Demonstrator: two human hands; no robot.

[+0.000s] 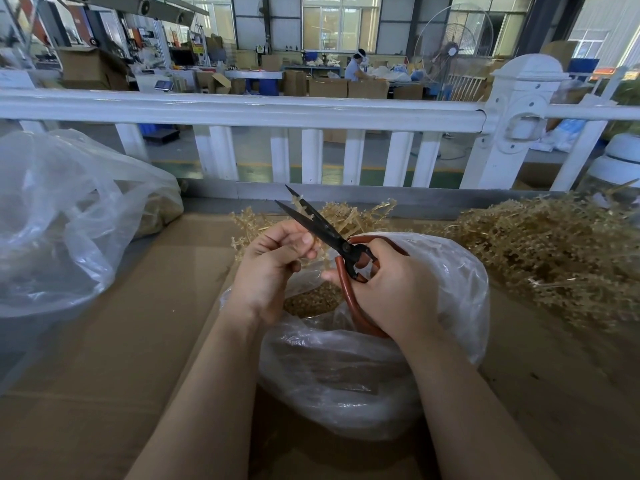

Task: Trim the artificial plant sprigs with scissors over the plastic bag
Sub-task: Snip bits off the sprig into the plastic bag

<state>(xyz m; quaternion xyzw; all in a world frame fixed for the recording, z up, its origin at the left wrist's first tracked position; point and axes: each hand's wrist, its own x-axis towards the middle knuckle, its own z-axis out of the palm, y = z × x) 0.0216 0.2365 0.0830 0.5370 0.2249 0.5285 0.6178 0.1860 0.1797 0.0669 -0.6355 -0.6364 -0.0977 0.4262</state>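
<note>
Two scissors (313, 223) blades, up-left, seemingly parted.

— Any lettering you can make out?
— None I can read. Beyond the white fence (242, 114), a small yellow sign (198, 48) and a green-and-white label (259, 48) hang at the back of the hall, both too small and blurred
— Anything printed nearer than the fence?
— Nothing legible

Right hand (391, 289) holds open scissors (322, 230); left hand (273, 261) pinches, apparently, a sprig (300, 201) above the bag (450, 271).
</note>
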